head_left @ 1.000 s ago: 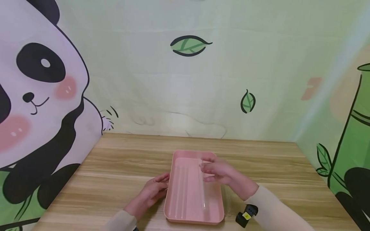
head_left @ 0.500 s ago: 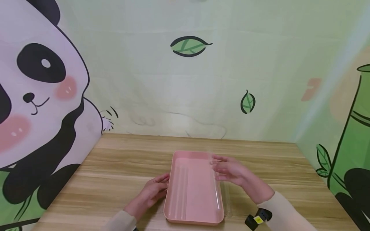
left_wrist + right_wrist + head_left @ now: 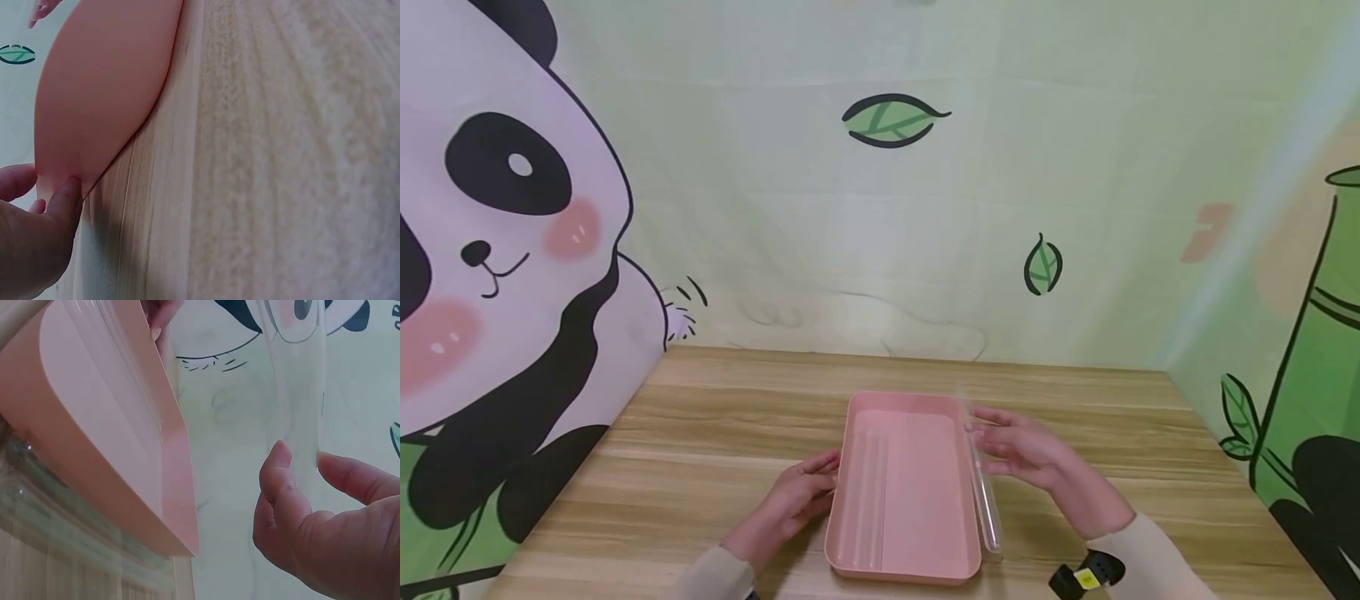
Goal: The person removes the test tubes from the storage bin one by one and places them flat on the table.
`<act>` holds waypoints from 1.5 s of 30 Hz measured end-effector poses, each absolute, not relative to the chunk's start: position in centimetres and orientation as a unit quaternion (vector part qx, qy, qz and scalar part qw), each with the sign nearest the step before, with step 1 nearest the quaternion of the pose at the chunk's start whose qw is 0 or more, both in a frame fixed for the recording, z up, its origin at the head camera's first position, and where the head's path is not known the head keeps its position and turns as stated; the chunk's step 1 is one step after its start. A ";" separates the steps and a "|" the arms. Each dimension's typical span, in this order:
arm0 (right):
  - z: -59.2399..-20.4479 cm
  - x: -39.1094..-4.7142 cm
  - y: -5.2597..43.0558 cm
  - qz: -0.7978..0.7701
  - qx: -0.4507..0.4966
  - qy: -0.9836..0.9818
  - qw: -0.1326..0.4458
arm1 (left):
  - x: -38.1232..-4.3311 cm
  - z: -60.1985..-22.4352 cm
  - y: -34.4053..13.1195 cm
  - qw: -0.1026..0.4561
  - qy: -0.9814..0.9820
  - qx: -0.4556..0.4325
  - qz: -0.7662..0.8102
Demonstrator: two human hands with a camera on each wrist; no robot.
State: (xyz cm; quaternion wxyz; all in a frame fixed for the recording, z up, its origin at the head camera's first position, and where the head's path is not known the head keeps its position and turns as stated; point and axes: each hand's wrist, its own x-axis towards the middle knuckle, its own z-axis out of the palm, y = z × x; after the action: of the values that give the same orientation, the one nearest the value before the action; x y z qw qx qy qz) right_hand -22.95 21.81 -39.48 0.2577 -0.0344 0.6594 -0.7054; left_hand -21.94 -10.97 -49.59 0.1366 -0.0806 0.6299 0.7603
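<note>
My right hand [image 3: 1026, 450] pinches a long clear test tube [image 3: 987, 508] between thumb and fingers, just past the right side of a pink tray [image 3: 928, 492]. In the right wrist view the held tube [image 3: 297, 381] stands apart from the tray wall [image 3: 94, 462], its outline faint against the backdrop. On the tray's other side, my left hand [image 3: 805, 492] rests with fingertips against the outer wall; the left wrist view shows its fingers [image 3: 67, 190] touching the pink side. Several clear tubes [image 3: 868, 500] lie side by side along the tray's left.
More clear tubes [image 3: 37, 494] lie on the wooden table [image 3: 81, 575] along the tray's right wall, in the right wrist view. A printed panda and leaf backdrop [image 3: 880, 225] rises behind the table's far edge.
My right hand has moved right, carrying the tube from over the tray's right half to beyond its right rim. The left hand and tray have stayed in place.
</note>
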 end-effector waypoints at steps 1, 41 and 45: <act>-39.6 -22.9 22.0 -0.708 -0.034 0.657 0.258 | -21.9 -49.6 -11.0 0.136 0.630 -0.082 0.760; -44.9 -23.8 26.0 -0.717 0.027 0.655 0.236 | -22.0 -49.7 -10.9 0.143 0.628 -0.068 0.762; -45.1 -23.9 26.0 -0.713 0.031 0.660 0.232 | -22.1 -49.8 -10.9 0.140 0.630 -0.068 0.761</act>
State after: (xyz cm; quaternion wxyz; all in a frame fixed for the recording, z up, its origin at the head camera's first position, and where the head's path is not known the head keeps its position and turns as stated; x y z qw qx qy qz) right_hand -23.91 26.02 -45.15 0.2322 0.0312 0.6604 -0.7134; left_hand -22.12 -10.90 -49.76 0.1399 -0.0677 0.6301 0.7608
